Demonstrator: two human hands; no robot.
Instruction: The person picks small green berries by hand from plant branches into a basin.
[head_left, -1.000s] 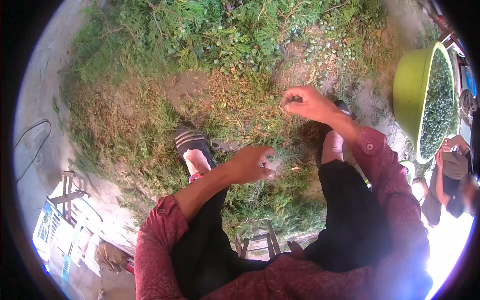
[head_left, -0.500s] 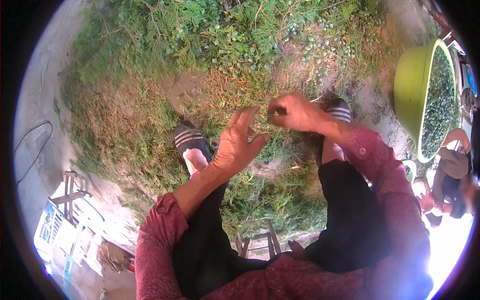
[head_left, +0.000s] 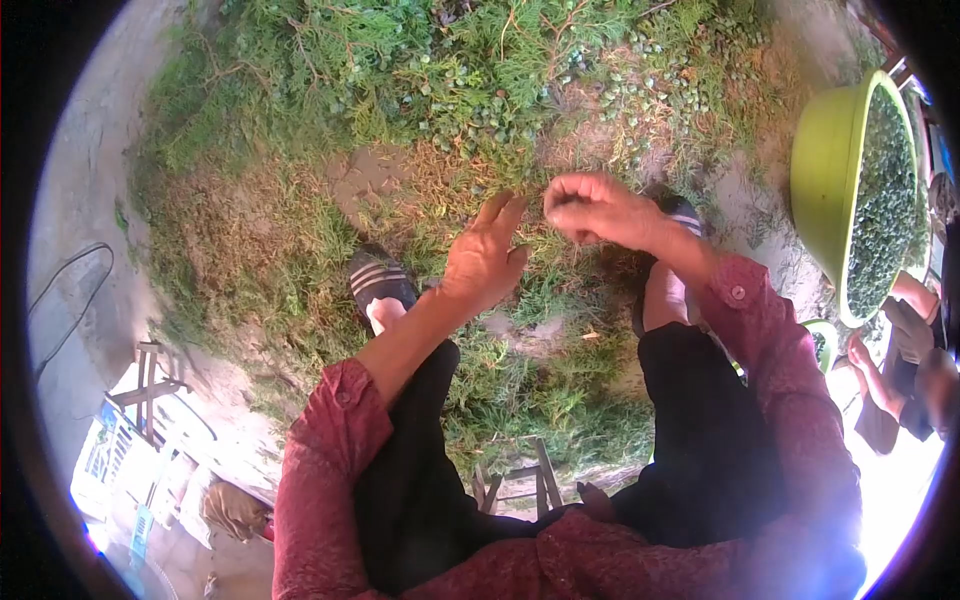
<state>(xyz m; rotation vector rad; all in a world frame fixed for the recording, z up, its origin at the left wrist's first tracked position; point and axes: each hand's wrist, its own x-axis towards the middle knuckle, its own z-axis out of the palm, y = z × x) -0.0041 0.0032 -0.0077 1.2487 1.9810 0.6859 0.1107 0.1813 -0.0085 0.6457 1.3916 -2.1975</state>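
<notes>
My left hand (head_left: 482, 262) hangs above the strewn greenery between my feet, fingers stretched out and thumb apart, with nothing visible in it. Close by on the right, my right hand (head_left: 603, 212) has its fingers curled in toward the thumb; whatever they may hold is hidden. Below both hands lie loose green and browned conifer sprigs (head_left: 540, 300). Beyond them is a thick heap of leafy conifer branches (head_left: 400, 60), with small round blue-green cones (head_left: 650, 95) scattered at its right side.
A lime-green tub (head_left: 825, 185) full of small green cones (head_left: 880, 200) stands at the right, near another person (head_left: 900, 350). Wooden stool legs (head_left: 515, 475) show between my knees. A wooden frame (head_left: 148, 395) and a dark cable (head_left: 75, 290) are at the left.
My left hand has shifted slightly up and its fingers sit closer together. My right hand has turned and its finger loop has closed up. The other person's hand at the right has moved.
</notes>
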